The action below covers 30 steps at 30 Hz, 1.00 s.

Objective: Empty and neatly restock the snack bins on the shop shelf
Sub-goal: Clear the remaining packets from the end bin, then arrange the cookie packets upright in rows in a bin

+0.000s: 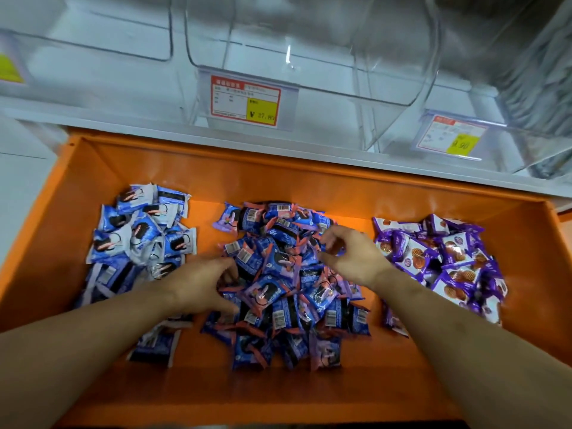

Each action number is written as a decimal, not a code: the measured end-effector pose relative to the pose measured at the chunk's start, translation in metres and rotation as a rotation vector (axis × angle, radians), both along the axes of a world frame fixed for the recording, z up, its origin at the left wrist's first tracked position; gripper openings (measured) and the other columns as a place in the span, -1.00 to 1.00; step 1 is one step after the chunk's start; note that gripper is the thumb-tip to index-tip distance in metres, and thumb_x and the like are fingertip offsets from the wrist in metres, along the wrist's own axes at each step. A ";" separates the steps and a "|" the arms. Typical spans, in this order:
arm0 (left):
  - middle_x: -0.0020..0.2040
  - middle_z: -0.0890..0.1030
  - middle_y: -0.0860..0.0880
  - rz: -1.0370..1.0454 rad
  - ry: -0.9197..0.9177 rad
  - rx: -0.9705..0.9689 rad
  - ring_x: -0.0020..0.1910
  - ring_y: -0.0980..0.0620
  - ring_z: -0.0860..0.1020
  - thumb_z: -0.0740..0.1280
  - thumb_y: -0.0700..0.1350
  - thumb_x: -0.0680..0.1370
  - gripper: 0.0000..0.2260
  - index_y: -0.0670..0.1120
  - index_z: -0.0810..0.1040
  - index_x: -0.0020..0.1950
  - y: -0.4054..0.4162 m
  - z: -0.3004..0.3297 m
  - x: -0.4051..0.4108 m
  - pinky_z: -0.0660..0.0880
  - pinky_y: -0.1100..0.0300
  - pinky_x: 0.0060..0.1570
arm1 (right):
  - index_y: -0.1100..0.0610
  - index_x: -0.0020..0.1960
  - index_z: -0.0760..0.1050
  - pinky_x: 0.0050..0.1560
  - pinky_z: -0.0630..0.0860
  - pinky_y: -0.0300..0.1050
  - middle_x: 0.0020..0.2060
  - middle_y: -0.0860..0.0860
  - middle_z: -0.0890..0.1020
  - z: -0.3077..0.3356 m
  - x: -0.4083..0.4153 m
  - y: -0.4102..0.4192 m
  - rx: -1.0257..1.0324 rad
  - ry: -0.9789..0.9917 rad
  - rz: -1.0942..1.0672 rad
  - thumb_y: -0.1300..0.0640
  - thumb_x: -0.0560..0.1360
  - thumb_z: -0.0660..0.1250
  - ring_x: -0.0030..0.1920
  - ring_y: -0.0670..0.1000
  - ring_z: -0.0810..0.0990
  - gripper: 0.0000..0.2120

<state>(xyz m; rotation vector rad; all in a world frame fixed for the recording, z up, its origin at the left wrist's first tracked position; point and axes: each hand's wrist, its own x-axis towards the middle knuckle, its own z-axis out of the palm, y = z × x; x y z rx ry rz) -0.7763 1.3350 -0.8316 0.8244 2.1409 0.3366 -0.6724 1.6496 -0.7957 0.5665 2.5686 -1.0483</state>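
So three snack piles sit side by side in the tray (93, 168): left pile (139, 236), middle pile (284, 286), right pile (439, 261), clear bins (309, 51) on the shelf behind.

The middle price tag (246, 101), clipped to the front of the clear bin (309, 57) on the shelf, has a yellow patch reading "¥ 27.80"; its red header and small print are too blurred to read. On the far right price tag (452, 136), the yellow patch shows what looks like "9.90", with the first digit unclear. The yellow label (9, 69) at the left edge is illegible. Barcodes show on the blue-and-pink packets (278, 274) in the orange tray (278, 391), but their digits cannot be read.
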 end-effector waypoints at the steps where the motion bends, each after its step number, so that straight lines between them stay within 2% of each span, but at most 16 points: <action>1: 0.24 0.55 0.16 -0.020 0.000 -0.015 0.17 0.16 0.53 0.58 0.26 0.39 -0.44 0.18 0.48 0.30 0.001 -0.001 0.003 0.56 0.14 0.16 | -0.06 0.02 0.57 -0.07 0.59 -0.05 -0.09 -0.04 0.62 0.001 -0.003 -0.010 -0.005 0.007 0.047 0.06 0.53 0.52 -0.08 0.00 0.62 -0.85; 4: 0.35 0.57 0.07 -0.040 0.011 -0.050 0.26 0.05 0.56 0.55 0.18 0.47 -0.41 0.10 0.46 0.44 0.004 -0.005 0.012 0.56 0.11 0.22 | -0.10 0.20 0.59 0.04 0.56 -0.11 0.00 -0.20 0.54 -0.003 -0.013 -0.036 0.057 0.028 0.235 -0.20 0.44 0.58 0.02 -0.09 0.55 -0.59; 7: 0.39 0.55 0.02 -0.002 -0.023 -0.085 0.31 0.01 0.55 0.53 0.17 0.50 -0.41 0.01 0.48 0.47 0.004 -0.005 0.010 0.53 0.14 0.24 | -0.06 0.44 0.50 0.21 0.53 0.01 0.11 -0.13 0.46 -0.014 -0.018 -0.056 0.210 -0.011 0.405 -0.21 0.43 0.57 0.21 -0.01 0.45 -0.36; 9: 0.34 0.58 0.04 0.008 -0.040 -0.089 0.25 0.03 0.57 0.53 0.18 0.50 -0.46 0.02 0.53 0.41 0.003 0.004 0.004 0.54 0.14 0.20 | -0.02 0.49 0.47 0.31 0.50 0.05 0.21 -0.04 0.44 -0.021 -0.021 -0.062 0.311 -0.039 0.429 -0.15 0.47 0.55 0.33 0.05 0.37 -0.35; 13: 0.11 0.59 0.07 0.097 -0.041 -0.060 0.05 0.09 0.58 0.50 0.14 0.54 -0.73 0.11 0.58 0.17 0.003 0.041 -0.010 0.48 0.15 -0.05 | 0.02 0.27 0.58 0.27 0.50 0.03 0.18 -0.02 0.44 -0.015 -0.021 -0.066 0.353 0.000 0.349 -0.07 0.45 0.54 0.26 0.08 0.38 -0.57; 14: 0.08 0.59 0.05 0.150 -0.040 -0.051 0.01 0.05 0.60 0.49 0.12 0.55 -0.77 0.10 0.56 0.13 0.001 0.050 -0.015 0.46 0.12 -0.12 | 0.03 0.20 0.57 0.20 0.54 0.03 0.14 -0.02 0.48 -0.007 -0.021 -0.066 0.328 0.009 0.322 -0.06 0.45 0.54 0.21 0.07 0.44 -0.62; 16: 0.00 0.60 -0.04 0.278 -0.092 0.047 -0.12 -0.07 0.67 0.51 0.07 0.55 -0.79 0.06 0.53 0.06 -0.001 0.069 -0.024 0.57 0.02 -0.22 | 0.05 0.08 0.50 -0.09 0.59 -0.02 -0.04 -0.03 0.57 0.019 -0.026 -0.067 0.230 0.005 0.237 0.01 0.45 0.53 -0.03 0.01 0.56 -0.70; 18: 0.02 0.62 -0.12 0.400 -0.157 0.170 -0.15 -0.15 0.72 0.55 -0.03 0.53 -0.75 0.00 0.51 0.06 -0.002 0.097 -0.029 0.68 -0.09 -0.15 | 0.04 0.00 0.45 -0.33 0.47 -0.17 -0.20 -0.06 0.57 0.055 -0.031 -0.068 0.119 0.000 0.179 0.06 0.44 0.57 -0.27 -0.09 0.53 -0.69; 19: 0.06 0.62 -0.13 0.460 -0.182 0.230 -0.15 -0.13 0.73 0.56 -0.09 0.52 -0.73 -0.03 0.51 0.09 -0.002 0.114 -0.029 0.70 -0.06 -0.13 | 0.03 -0.01 0.46 -0.35 0.43 -0.20 -0.22 -0.06 0.57 0.075 -0.033 -0.069 0.069 0.008 0.159 0.05 0.42 0.60 -0.30 -0.10 0.51 -0.67; 21: 0.08 0.65 -0.10 0.548 -0.190 0.370 -0.15 -0.05 0.73 0.60 -0.13 0.48 -0.67 -0.04 0.52 0.12 0.002 0.152 -0.026 0.70 0.02 -0.15 | -0.01 -0.01 0.48 -0.28 0.49 -0.14 -0.18 -0.04 0.60 0.118 -0.033 -0.071 -0.009 0.042 0.118 -0.01 0.39 0.65 -0.25 -0.07 0.54 -0.63; 23: -0.01 0.69 -0.01 0.615 -0.107 0.494 -0.13 0.01 0.72 0.63 -0.05 0.43 -0.64 0.01 0.54 0.10 0.006 0.192 -0.017 0.70 0.03 -0.12 | -0.05 -0.01 0.47 -0.18 0.57 -0.05 -0.16 -0.04 0.62 0.161 -0.029 -0.077 -0.054 0.125 0.061 -0.06 0.36 0.66 -0.22 -0.05 0.58 -0.60; 25: -0.08 0.70 0.02 0.674 -0.031 0.609 -0.11 0.00 0.72 0.63 0.03 0.39 -0.66 0.06 0.57 0.04 0.008 0.230 -0.005 0.69 -0.12 -0.04 | -0.02 -0.03 0.44 -0.28 0.49 -0.24 -0.19 -0.05 0.62 0.200 -0.020 -0.087 -0.037 0.226 0.002 -0.06 0.38 0.64 -0.27 -0.09 0.55 -0.60; 27: -0.10 0.70 0.01 0.706 0.001 0.710 -0.14 -0.02 0.72 0.62 0.01 0.42 -0.71 0.08 0.57 0.01 0.011 0.261 0.010 0.67 -0.20 -0.02 | 0.00 -0.05 0.40 -0.37 0.43 -0.31 -0.23 -0.06 0.62 0.231 -0.010 -0.100 -0.024 0.328 -0.068 -0.02 0.40 0.61 -0.33 -0.10 0.54 -0.62; 28: -0.11 0.70 0.04 0.709 0.034 0.740 -0.14 0.02 0.71 0.61 0.01 0.44 -0.72 0.09 0.56 0.01 0.012 0.273 0.017 0.66 -0.17 0.00 | -0.01 -0.06 0.39 -0.34 0.51 -0.25 -0.25 -0.05 0.63 0.243 -0.005 -0.107 -0.065 0.371 -0.107 0.01 0.40 0.60 -0.34 -0.09 0.57 -0.63; 30: -0.07 0.70 0.12 0.723 0.037 0.798 -0.10 0.09 0.70 0.60 0.05 0.44 -0.73 0.11 0.58 0.03 0.015 0.294 0.032 0.65 -0.07 0.06 | -0.03 -0.06 0.40 -0.19 0.67 0.08 -0.26 -0.07 0.65 0.257 0.001 -0.119 -0.165 0.427 -0.174 0.07 0.39 0.59 -0.32 -0.01 0.63 -0.64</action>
